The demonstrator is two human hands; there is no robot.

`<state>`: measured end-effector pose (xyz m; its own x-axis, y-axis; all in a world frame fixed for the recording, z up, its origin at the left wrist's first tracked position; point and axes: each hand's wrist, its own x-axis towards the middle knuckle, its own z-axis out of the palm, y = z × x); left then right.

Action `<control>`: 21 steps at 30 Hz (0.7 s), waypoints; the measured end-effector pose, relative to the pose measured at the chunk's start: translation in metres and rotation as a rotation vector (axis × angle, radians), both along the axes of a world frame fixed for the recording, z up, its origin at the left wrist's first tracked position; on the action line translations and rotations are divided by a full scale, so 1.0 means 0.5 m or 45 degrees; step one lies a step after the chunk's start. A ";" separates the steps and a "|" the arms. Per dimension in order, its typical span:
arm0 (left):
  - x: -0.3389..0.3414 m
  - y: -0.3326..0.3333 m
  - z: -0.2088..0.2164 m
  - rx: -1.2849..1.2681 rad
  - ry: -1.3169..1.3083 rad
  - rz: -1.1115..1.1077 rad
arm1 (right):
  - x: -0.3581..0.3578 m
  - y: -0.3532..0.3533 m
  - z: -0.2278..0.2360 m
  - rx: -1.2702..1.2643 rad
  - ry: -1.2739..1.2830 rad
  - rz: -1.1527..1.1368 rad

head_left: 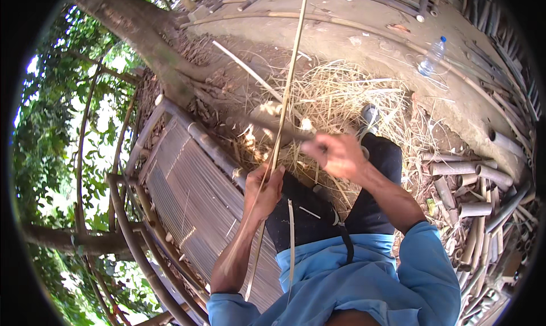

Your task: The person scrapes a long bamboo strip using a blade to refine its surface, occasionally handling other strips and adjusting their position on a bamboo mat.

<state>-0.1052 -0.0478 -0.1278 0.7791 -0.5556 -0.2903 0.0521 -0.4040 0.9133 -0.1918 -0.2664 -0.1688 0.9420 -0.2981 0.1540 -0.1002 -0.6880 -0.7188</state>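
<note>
My left hand is closed round a long, thin bamboo strip, which runs from beside my left forearm up past the far edge of the view. Just to the right, my right hand grips the handle of a knife, smeared by motion. Its dark blade points left and crosses the strip above my left hand; whether it touches the strip I cannot tell. A short pale strip lies over my lap.
At left stands a slatted bamboo bench. Beyond my knees is a heap of bamboo shavings. Cut bamboo pieces are piled at right. A plastic bottle stands far right, and a tree trunk rises far left.
</note>
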 end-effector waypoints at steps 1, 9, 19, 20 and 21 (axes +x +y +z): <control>-0.003 -0.008 0.004 -0.063 0.088 0.020 | -0.004 0.010 -0.016 -0.234 -0.177 0.030; -0.019 -0.006 0.015 -0.019 0.025 -0.093 | 0.016 -0.060 0.001 -0.201 -0.086 -0.115; -0.028 0.061 -0.002 -0.075 -0.023 -0.119 | 0.010 -0.027 -0.035 -0.327 -0.116 0.061; -0.027 0.063 -0.011 -0.093 -0.044 -0.144 | 0.026 -0.049 -0.034 -0.244 0.026 0.010; -0.020 0.060 -0.018 -0.047 -0.020 -0.128 | 0.035 -0.057 -0.033 -0.200 0.110 -0.037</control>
<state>-0.1153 -0.0176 -0.1370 0.7229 -0.6416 -0.2566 -0.0013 -0.3726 0.9280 -0.1742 -0.2949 -0.1856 0.9452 -0.3036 0.1200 -0.1779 -0.7873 -0.5904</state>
